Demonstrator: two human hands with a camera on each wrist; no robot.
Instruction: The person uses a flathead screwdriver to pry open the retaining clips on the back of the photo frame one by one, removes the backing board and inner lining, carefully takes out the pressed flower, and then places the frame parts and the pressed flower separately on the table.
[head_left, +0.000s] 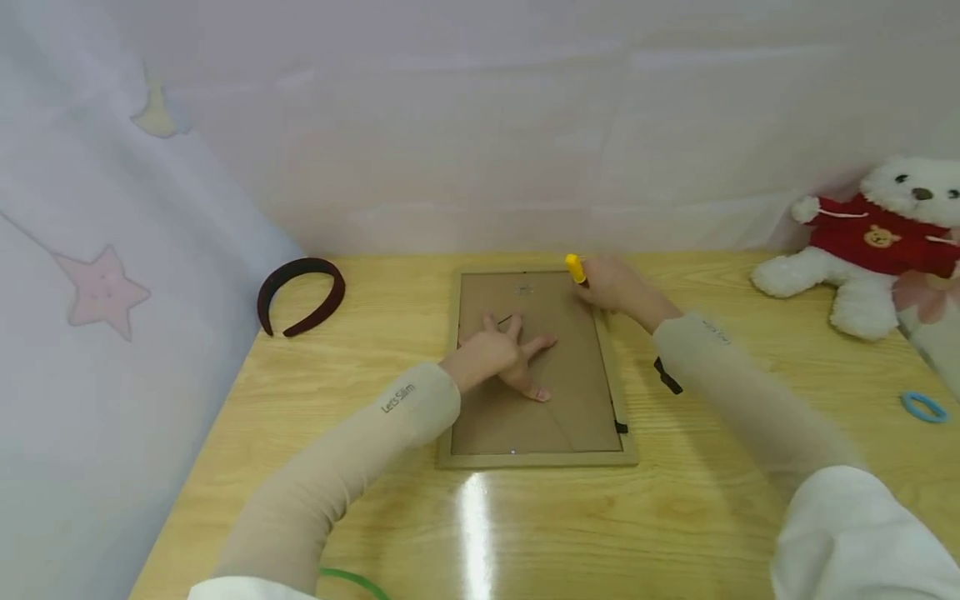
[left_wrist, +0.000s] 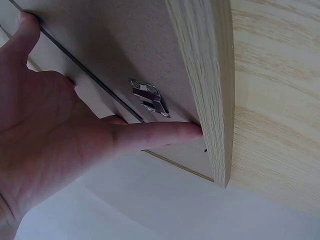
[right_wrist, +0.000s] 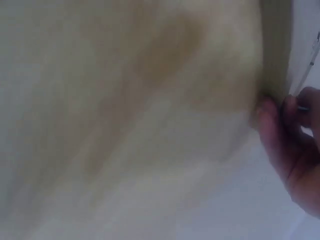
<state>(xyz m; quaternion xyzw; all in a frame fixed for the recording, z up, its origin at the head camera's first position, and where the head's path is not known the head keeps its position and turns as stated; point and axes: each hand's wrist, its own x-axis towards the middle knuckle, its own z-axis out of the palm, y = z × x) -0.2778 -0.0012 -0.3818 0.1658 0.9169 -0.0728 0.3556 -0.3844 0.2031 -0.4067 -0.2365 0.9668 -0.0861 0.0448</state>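
A picture frame (head_left: 538,459) lies on the table with its brown backing board (head_left: 495,425) facing up. My left hand (head_left: 510,358) rests on the board with its fingers spread, and in the left wrist view the left hand (left_wrist: 55,130) is beside a metal hanger (left_wrist: 150,97). At the frame's far right corner, my right hand (head_left: 611,283) grips a yellow-handled tool (head_left: 575,268); its working end is hidden. In the right wrist view, the right hand (right_wrist: 295,150) is at the frame's edge (right_wrist: 275,50), partly cut off.
A dark headband (head_left: 330,304) lies at the far left of the wooden table (head_left: 360,383). A white teddy bear (head_left: 862,267) sits at the far right, with a blue ring (head_left: 924,407) nearer. A black strip (head_left: 667,377) lies by the right forearm. Part of a green object (head_left: 352,577) shows at the front.
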